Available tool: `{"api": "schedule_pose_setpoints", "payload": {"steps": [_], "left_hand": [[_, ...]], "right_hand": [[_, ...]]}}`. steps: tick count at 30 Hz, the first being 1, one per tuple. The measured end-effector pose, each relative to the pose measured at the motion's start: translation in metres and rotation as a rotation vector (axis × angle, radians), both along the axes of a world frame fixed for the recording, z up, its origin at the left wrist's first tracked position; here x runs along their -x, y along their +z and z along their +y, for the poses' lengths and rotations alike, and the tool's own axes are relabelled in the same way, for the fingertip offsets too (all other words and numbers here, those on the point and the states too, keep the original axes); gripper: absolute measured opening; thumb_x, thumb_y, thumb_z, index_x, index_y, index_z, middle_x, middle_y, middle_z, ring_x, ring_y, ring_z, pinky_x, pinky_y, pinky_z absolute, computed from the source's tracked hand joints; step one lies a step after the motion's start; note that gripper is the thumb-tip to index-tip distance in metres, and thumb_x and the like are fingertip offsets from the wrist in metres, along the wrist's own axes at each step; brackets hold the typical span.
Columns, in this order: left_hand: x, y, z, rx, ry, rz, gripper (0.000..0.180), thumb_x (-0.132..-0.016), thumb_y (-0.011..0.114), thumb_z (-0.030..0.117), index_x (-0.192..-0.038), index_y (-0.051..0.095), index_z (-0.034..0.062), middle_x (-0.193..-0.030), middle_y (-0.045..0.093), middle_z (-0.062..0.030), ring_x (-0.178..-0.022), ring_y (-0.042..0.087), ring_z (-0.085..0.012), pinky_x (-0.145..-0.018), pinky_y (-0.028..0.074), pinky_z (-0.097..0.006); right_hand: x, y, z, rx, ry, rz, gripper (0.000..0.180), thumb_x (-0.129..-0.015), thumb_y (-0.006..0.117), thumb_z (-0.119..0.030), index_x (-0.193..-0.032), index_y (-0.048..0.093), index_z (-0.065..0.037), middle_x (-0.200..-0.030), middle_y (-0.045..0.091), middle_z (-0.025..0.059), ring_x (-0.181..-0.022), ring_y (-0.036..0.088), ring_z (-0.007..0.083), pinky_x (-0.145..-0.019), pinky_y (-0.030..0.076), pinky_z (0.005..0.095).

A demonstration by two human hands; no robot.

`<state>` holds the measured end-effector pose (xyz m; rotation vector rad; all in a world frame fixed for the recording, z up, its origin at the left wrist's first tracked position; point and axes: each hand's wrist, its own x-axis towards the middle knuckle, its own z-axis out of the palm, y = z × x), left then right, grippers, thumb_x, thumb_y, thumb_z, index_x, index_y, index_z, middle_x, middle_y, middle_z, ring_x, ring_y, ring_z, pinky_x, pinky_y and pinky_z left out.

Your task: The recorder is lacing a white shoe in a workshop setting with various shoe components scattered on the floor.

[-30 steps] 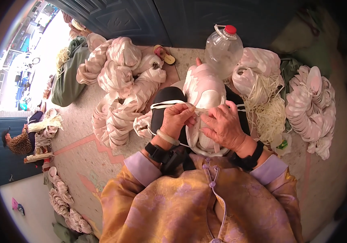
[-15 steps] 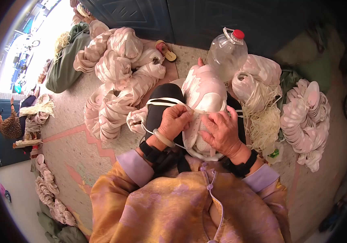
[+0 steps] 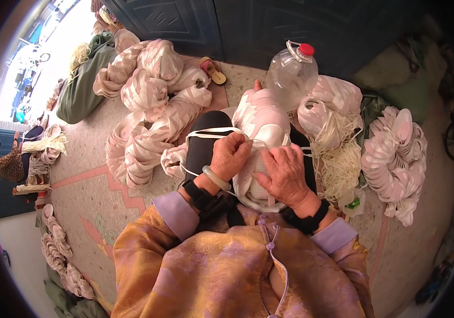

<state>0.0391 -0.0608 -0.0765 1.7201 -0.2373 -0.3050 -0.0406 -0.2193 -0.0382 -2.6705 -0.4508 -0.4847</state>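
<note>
On my lap lies a stack of white shoe uppers (image 3: 261, 108), the nearest one with a mesh tongue and a row of eyelets. My left hand (image 3: 232, 155) pinches a white shoelace (image 3: 211, 131) above the upper's left side; a loop of it crosses my left thigh. The lace's end is hidden behind the fingers. Bent over the right side of the top upper, my right hand (image 3: 284, 172) grips it near the eyelets, its thumb apart from the curled fingers. A short stretch of lace shows between the two hands.
Bundles of strung uppers (image 3: 150, 100) cover the floor ahead-left, with more (image 3: 396, 159) at right. A clear plastic jug (image 3: 292, 74) with a red cap stands past my knees, beside pale loose laces (image 3: 338, 164). A sandal (image 3: 212, 70) lies near the dark door. Another person (image 3: 12, 159) sits far left.
My right hand's fingers have drawn closer together on the upper. My left hand keeps its pinch on the lace. The whole view has shifted slightly.
</note>
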Motion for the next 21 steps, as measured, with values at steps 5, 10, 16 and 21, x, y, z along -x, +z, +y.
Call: {"api": "schedule_pose_setpoints", "payload": {"steps": [5, 10, 16, 21], "left_hand": [[0.0, 0.004, -0.001, -0.054, -0.009, -0.07, 0.014, -0.079, 0.064, 0.01, -0.073, 0.057, -0.0007, -0.055, 0.054, -0.0057, -0.05, 0.046, -0.0083, -0.049, 0.041, -0.026], [-0.001, 0.006, -0.001, -0.106, -0.023, -0.142, 0.015, -0.078, 0.065, 0.011, -0.072, 0.056, -0.0004, -0.054, 0.053, -0.0087, -0.048, 0.047, -0.0111, -0.048, 0.041, -0.027], [0.0, 0.01, -0.003, -0.14, -0.024, -0.255, 0.012, -0.076, 0.064, 0.01, -0.073, 0.057, 0.0003, -0.058, 0.056, -0.0148, -0.048, 0.055, -0.0249, -0.048, 0.043, -0.032], [-0.001, 0.013, -0.006, -0.287, -0.113, -0.375, 0.012, -0.074, 0.064, 0.01, -0.074, 0.056, 0.0017, -0.064, 0.058, -0.0178, -0.059, 0.06, -0.032, -0.054, 0.046, -0.037]], "right_hand": [[-0.001, 0.002, 0.001, -0.014, 0.002, 0.007, 0.053, -0.07, 0.066, -0.036, -0.109, 0.053, -0.003, -0.093, 0.047, 0.0069, -0.089, 0.047, 0.0239, -0.09, 0.033, 0.0464], [-0.001, 0.0, -0.002, 0.015, 0.009, 0.016, 0.054, -0.078, 0.059, -0.044, -0.11, 0.054, 0.0, -0.096, 0.048, 0.0088, -0.09, 0.047, 0.0262, -0.088, 0.034, 0.0449], [-0.002, 0.001, 0.0, -0.026, 0.0, 0.009, 0.054, -0.07, 0.067, -0.037, -0.108, 0.054, -0.002, -0.092, 0.047, 0.0062, -0.089, 0.047, 0.0238, -0.088, 0.033, 0.0449], [-0.001, 0.001, 0.001, -0.028, -0.003, 0.015, 0.054, -0.069, 0.067, -0.037, -0.109, 0.054, -0.002, -0.091, 0.047, 0.0063, -0.089, 0.047, 0.0237, -0.088, 0.033, 0.044]]}}
